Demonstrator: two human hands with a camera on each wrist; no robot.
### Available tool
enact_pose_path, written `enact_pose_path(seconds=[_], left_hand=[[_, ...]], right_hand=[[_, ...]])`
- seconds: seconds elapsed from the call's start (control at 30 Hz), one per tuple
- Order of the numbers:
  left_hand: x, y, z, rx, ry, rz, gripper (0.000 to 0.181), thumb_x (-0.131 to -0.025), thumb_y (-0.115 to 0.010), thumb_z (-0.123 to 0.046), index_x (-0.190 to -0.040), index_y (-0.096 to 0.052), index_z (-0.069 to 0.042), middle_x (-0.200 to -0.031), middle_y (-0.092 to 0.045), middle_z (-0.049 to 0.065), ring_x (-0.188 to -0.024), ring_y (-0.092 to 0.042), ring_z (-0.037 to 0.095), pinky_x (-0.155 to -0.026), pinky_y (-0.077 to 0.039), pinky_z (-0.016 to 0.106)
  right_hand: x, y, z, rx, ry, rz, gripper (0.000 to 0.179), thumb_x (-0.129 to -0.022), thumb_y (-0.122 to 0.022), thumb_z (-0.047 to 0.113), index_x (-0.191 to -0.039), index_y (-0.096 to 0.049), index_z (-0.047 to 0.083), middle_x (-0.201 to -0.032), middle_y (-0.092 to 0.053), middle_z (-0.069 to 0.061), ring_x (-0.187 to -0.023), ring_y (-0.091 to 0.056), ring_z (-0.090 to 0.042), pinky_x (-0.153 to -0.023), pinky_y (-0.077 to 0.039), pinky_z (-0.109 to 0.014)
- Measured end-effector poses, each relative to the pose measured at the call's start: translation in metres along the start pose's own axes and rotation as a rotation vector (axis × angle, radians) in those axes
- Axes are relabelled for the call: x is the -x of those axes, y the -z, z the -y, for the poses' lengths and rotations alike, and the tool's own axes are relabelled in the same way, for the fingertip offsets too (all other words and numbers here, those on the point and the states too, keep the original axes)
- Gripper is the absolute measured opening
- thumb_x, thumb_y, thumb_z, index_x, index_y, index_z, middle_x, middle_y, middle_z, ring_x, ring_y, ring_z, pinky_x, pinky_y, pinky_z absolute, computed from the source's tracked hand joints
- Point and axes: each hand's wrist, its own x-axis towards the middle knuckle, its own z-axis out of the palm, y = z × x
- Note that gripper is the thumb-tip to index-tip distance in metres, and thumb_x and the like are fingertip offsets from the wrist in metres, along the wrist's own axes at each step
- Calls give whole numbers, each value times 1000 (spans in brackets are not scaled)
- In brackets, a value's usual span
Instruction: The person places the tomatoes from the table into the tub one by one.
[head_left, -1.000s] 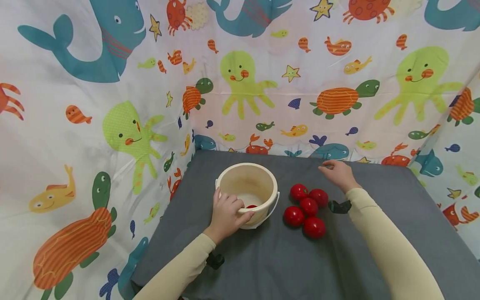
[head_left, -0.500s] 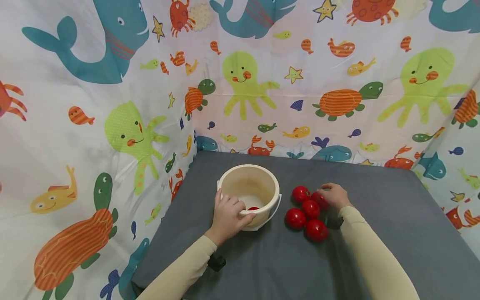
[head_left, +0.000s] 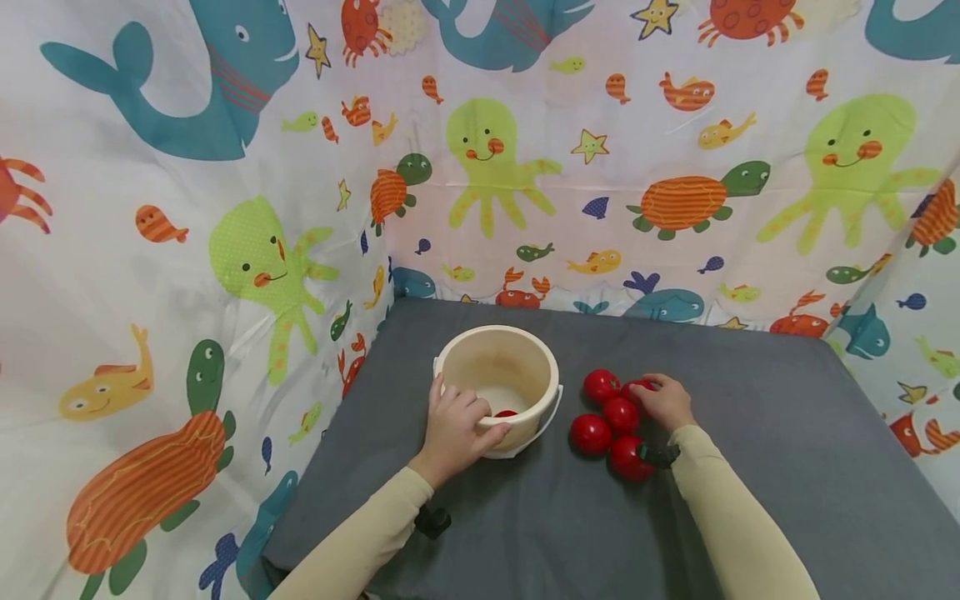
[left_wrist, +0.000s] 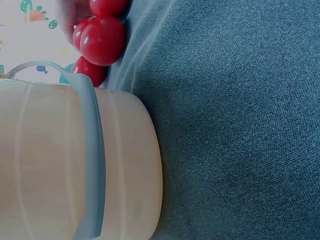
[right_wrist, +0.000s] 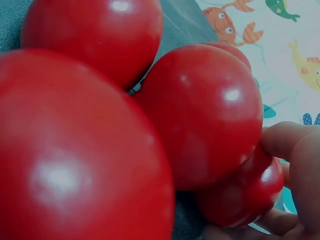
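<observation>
A cream plastic bucket (head_left: 468, 358) with a white handle (left_wrist: 92, 155) stands upright on the dark grey cloth. My left hand (head_left: 459, 429) grips its near rim, fingers over the edge. Inside, part of one red tomato (head_left: 506, 413) shows at the bottom. To the bucket's right lies a cluster of several glossy red tomatoes (head_left: 590, 435). My right hand (head_left: 670, 402) is at the back right of the cluster, its thumb and fingers curled round one tomato (right_wrist: 245, 192). That tomato is partly hidden by the hand in the head view and by a neighbouring tomato (right_wrist: 200, 115) in the right wrist view.
Grey cloth (head_left: 772, 400) covers the table. A curtain (head_left: 517, 250) printed with sea animals hangs along the back and both sides. The bucket's handle hangs down on its right side, facing the tomatoes. A dark wrist strap (head_left: 658, 455) overlaps the nearest tomato in the head view.
My right hand has come down and toward me from behind the cluster and has taken hold of the back right tomato. The left hand and the bucket have stayed in place.
</observation>
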Motion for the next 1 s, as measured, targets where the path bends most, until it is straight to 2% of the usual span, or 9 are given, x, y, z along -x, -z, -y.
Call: enact_pose_path(seconds=[0.37,0.63,1.0], left_hand=[[0,2,1,9,21,23,55,-97,-49,-64,-73,-63,-17,-73,-61,0,-77,-52,23,-109,-34,72],[0,2,0,18,37,53,46,-93,-59,-59,-74,-64,-17,-74,-61,0,-78,-52,23,-112,-32,71],[1,2,0,15,35,49,50,-95,-54,-61,-74,-64,-17,-74,-61,0,-78,-53,23,-111,-33,71]], right_hand=[[3,-4,-2,-18,-6,-11,61,-100,-54,39,-145,-48,-1,-148,-47,-34,-132,-45,-51,-112,-40,-62],[4,-3,-2,-5,-9,-13,61,-100,-52,39,-146,-47,-1,-149,-45,-34,-133,-44,-52,-113,-39,-63],[5,-7,-7,-44,-33,-44,61,-100,-55,40,-146,-49,2,-145,-51,-33,-128,-48,-49,-108,-45,-61]])
